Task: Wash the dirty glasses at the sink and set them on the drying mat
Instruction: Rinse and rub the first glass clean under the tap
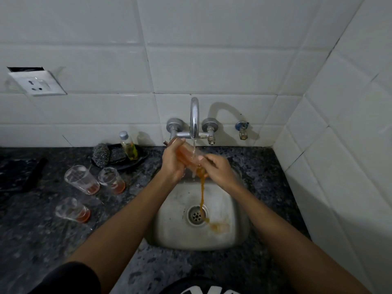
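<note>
From the head camera, the left hand and right hand both curl round a tilted glass under the running tap, orange liquid streaming into the sink; no writing is legible.

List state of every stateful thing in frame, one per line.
tap: running
held glass: tilted under the stream, orange liquid pouring out
left hand: grips the held glass
right hand: at the held glass's mouth, grip unclear
three glasses on counter: upright, orange residue at the bottom
sink: drain open, orange liquid by it
oil bottle: capped, upright
socket: nothing plugged in
</note>
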`<state>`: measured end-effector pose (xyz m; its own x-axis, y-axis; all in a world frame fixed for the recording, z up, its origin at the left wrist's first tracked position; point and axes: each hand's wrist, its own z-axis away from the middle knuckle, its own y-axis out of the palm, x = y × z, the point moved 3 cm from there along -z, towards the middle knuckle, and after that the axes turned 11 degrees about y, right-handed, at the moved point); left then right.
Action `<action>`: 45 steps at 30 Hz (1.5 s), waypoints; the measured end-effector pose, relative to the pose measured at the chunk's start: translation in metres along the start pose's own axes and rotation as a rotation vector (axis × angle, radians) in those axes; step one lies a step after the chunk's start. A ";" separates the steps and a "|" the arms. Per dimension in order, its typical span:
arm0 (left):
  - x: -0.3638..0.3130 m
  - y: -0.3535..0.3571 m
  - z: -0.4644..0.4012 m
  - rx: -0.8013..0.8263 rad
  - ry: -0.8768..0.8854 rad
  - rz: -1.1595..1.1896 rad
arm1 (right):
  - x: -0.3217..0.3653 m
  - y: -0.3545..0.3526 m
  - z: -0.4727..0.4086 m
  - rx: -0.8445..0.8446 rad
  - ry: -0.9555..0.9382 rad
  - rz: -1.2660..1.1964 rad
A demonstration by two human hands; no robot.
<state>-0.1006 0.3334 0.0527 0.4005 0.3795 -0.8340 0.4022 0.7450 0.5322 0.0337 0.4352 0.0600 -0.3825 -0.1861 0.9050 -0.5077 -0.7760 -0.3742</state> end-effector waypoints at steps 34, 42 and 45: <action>0.004 0.007 0.002 0.093 -0.136 0.077 | 0.032 0.016 -0.004 -0.439 -0.430 0.200; 0.003 0.006 -0.001 0.096 -0.148 0.038 | 0.037 0.017 0.006 -0.425 -0.551 0.305; 0.003 0.008 0.000 0.108 -0.175 0.052 | 0.039 0.018 0.004 -0.396 -0.571 0.357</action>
<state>-0.0961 0.3406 0.0547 0.5565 0.3080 -0.7717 0.4592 0.6601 0.5945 0.0123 0.4115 0.0897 -0.1729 -0.7486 0.6401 -0.7077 -0.3576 -0.6094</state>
